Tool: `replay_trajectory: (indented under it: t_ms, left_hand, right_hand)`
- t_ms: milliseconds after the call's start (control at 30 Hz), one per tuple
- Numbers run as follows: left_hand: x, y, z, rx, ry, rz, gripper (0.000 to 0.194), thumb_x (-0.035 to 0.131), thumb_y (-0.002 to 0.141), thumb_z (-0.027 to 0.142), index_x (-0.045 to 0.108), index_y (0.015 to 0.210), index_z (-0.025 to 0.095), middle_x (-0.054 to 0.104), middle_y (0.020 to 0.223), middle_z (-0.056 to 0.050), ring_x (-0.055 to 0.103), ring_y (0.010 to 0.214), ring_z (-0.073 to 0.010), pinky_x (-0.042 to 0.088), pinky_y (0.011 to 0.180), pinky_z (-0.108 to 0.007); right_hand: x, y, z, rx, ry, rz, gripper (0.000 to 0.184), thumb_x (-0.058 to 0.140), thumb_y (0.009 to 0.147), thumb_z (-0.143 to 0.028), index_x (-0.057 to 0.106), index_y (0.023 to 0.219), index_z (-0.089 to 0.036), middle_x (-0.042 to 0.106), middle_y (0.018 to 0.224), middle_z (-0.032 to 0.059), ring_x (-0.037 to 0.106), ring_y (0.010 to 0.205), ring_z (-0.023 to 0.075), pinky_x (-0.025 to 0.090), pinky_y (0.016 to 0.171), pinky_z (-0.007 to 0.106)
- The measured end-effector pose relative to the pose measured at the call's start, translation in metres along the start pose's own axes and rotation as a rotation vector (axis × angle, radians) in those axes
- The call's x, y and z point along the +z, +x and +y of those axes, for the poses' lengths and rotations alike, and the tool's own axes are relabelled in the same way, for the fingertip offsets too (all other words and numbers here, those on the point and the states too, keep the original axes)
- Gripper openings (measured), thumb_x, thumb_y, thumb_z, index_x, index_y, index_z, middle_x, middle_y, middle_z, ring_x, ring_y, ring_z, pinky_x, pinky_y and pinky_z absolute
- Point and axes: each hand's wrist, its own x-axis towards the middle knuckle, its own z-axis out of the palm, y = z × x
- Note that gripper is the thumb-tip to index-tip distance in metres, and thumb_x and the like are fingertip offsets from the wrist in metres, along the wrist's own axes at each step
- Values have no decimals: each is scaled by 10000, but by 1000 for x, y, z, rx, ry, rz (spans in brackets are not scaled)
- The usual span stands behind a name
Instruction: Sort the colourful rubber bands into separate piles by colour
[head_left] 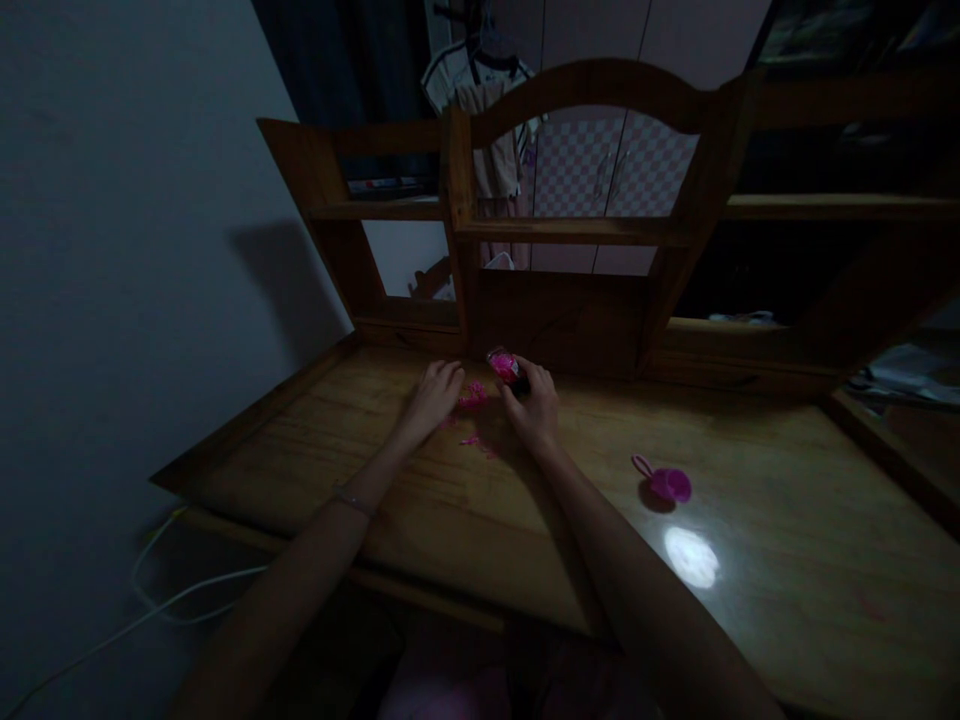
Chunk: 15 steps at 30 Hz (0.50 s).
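Observation:
My right hand (537,405) is wrapped round a small, tilted container (503,366) with pink contents or a pink face, held just above the desk. Its near side is hidden by my fingers. My left hand (437,393) rests on the desk to the left, its fingers bent downward and partly apart, with nothing visible in them. Between the hands lies a scatter of small bright pink pieces (474,396), too small to make out singly. Farther right stands a pink cup-shaped piece (670,485) with a loop handle, apart from both hands.
The wooden desk (420,500) has a shelf unit (570,232) along its back. A wall (150,260) borders it on the left. White cables (202,585) hang at the lower left. Clothes (487,110) and a cupboard (577,165) show behind the shelves.

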Motion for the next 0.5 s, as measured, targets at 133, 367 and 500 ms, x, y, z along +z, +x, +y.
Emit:
replay_trajectory:
  t_ms: [133, 367, 500]
  left_hand:
    - [15, -8, -6, 85, -62, -235, 374, 472, 885, 220, 615, 1230, 202, 614, 1226, -106, 537, 1193, -237, 352, 1095, -474]
    - [3, -16, 29, 292, -213, -428, 535, 433, 820, 56, 579, 1284, 280, 587, 1266, -76, 555, 1191, -207, 418, 1069, -419]
    - [-15, -19, 37, 348, -196, -514, 565, 432, 773, 1, 620, 1224, 283, 585, 1285, -80, 553, 1200, -217, 445, 1043, -425]
  right_hand:
    - [0, 0, 1, 8, 11, 19, 395, 613, 829, -243, 575, 1221, -207, 618, 1113, 94, 537, 1022, 251, 451, 923, 399]
    - [1, -1, 0, 17, 15, 7, 392, 595, 834, -249, 575, 1224, -222, 613, 1115, 100, 534, 1026, 261, 455, 910, 415]
    - [2, 0, 2, 20, 10, 13, 405, 596, 816, -216, 577, 1220, -219, 617, 1119, 99, 532, 1024, 262, 452, 917, 418]
